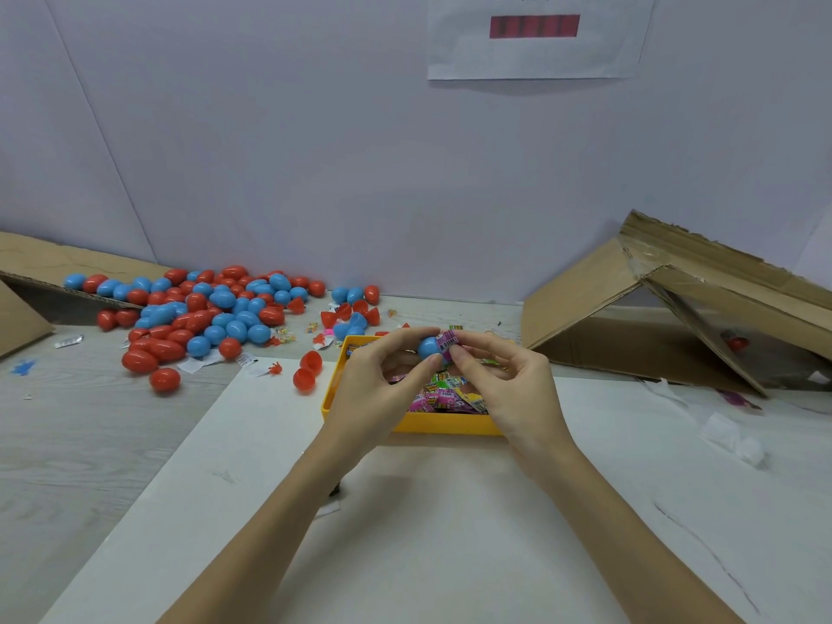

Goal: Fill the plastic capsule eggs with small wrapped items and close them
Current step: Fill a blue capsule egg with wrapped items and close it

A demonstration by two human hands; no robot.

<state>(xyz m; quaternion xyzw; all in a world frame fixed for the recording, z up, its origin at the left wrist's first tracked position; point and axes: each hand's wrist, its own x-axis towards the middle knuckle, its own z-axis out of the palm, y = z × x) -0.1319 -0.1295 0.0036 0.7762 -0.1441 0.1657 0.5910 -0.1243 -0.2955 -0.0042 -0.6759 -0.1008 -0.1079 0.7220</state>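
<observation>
Blue egg half (428, 347) pinched in left hand (377, 389); pink packet (448, 343) pinched by right hand (504, 384). Light, slick shell, best gripped at rim.

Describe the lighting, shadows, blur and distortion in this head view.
Head view: soft, even light with no glare; a faint shadow under the left hand on the white sheet. Wide-angle bending curves the wall and cardboard box. The egg pile is slightly soft.
</observation>
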